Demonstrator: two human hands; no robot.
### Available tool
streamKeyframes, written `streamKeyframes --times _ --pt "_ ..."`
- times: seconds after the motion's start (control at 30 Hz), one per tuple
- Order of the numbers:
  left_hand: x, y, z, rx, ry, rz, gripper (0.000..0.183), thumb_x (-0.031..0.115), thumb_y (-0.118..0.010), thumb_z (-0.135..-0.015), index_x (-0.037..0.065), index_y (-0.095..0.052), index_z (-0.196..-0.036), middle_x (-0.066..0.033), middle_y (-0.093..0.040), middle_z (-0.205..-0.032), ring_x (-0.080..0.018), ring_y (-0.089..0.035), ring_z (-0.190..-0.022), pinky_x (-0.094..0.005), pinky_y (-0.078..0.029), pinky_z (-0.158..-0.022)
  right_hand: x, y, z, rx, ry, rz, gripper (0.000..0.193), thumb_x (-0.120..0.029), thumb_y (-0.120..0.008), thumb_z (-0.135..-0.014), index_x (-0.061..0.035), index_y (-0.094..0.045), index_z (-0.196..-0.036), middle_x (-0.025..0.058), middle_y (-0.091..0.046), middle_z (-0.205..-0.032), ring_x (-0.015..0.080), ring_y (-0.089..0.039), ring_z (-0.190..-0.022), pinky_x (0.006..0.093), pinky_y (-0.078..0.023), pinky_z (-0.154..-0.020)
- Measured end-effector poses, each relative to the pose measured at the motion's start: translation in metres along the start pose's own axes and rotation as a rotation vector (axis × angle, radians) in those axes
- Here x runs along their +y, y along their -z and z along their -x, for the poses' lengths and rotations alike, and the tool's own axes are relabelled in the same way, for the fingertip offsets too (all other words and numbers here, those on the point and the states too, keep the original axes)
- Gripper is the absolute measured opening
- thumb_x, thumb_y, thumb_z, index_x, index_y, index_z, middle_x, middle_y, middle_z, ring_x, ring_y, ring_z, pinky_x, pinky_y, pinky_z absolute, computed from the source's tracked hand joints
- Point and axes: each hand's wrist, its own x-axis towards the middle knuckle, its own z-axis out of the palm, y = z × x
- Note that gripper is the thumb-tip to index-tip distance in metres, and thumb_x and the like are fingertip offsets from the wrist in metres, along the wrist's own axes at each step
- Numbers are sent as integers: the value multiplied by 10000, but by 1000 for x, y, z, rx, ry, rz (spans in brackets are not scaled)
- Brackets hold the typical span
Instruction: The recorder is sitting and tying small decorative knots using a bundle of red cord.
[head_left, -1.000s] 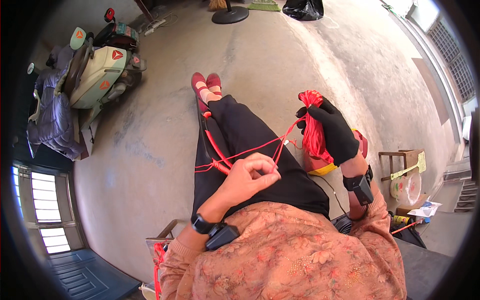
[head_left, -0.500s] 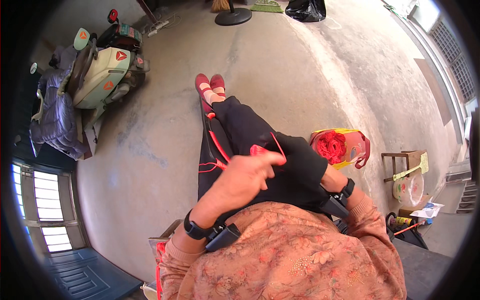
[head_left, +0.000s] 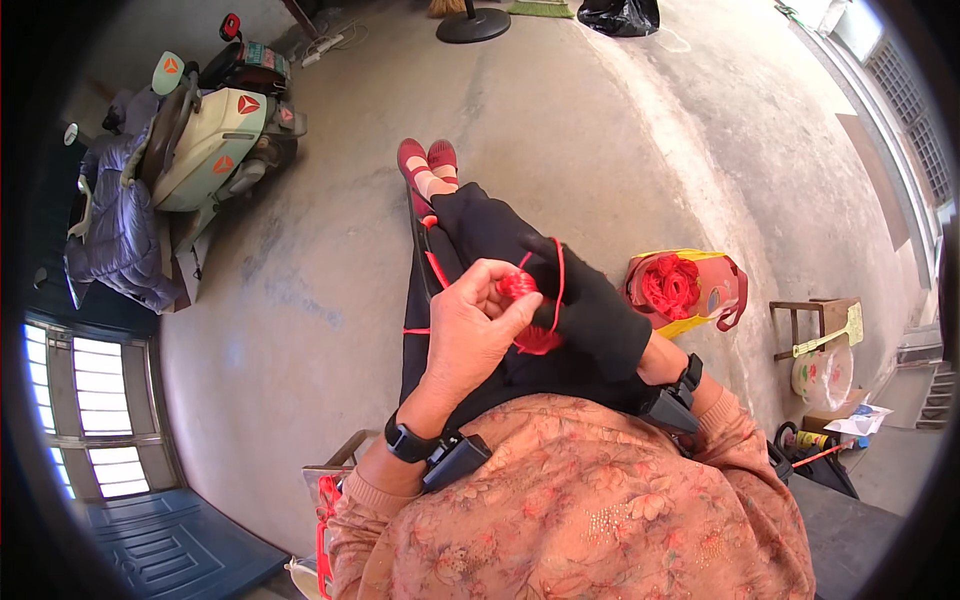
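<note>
My bare left hand (head_left: 472, 318) pinches a small bundle of shiny red cord (head_left: 517, 286) between thumb and fingers, above my lap. Close on its right is my right hand (head_left: 603, 325), in a black glove, with a strand of red cord (head_left: 561, 275) looped up around its raised index finger. More red cord (head_left: 538, 341) shows under the hands, bunched against the glove; the glove's other fingers are partly hidden. On my dark-trousered legs lies a long black strip-like thing with a red cord (head_left: 436, 268) along it.
A bag (head_left: 726, 285) with yellow edging, filled with red cord, stands on the floor at the right. Beyond it are a wooden stool (head_left: 836, 316) and a patterned bucket (head_left: 822, 374). A scooter (head_left: 215, 150) with a quilted cover is parked at the left.
My left hand has shifted from its blurred place by the glove to a steady pinch on the red cord bundle. The strand now loops higher around the gloved finger.
</note>
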Motion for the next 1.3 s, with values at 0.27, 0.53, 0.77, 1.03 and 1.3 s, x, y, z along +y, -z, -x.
streamKeyframes --times 0.27,0.53,0.77,1.03,1.3 --pt "-26 43 -8 141 390 766 232 307 -532 -963 91 -610 -929 -42 -643 -747 -96 -570 -581 -231 -419 -473 14 67 17 -3 -140 -933 486 7 -677 -824 -25 -527 -1285 39 -641 -1078 172 -604 -1039 329 -508 -872" --pt "-16 36 -9 147 357 858 221 313 -534 -965 104 -605 -963 -66 -675 -843 -97 -578 -609 -205 -408 -476 12 82 -5 598 -184 105 400 -190 -682 -850 -26 -580 -1200 100 -650 -1127 225 -624 -1025 331 -481 -907" --pt "-2 7 -13 -23 297 671 231 268 -626 -937 52 -587 -1009 -110 -685 -878 -92 -604 -661 -172 -432 -434 -46 16 -12 220 418 873 392 -117 -699 -797 -47 -590 -1167 194 -631 -1125 294 -630 -1046 347 -487 -886" --pt "-1 10 -6 -66 90 119 437 178 -685 -877 10 -507 -1239 -75 -634 -1024 -88 -605 -752 -216 -505 -590 -37 45 -8 105 -217 -386 385 -189 -597 -935 9 -535 -1258 96 -650 -1095 172 -622 -1022 296 -485 -884" --pt "1 28 2 -143 173 361 116 86 -606 -924 -20 -641 -956 -13 -586 -642 -27 -451 -441 -172 -358 -403 -38 51 0 71 -277 -676 547 -357 -584 -942 45 -472 -1296 124 -627 -1110 197 -624 -1029 317 -500 -896"
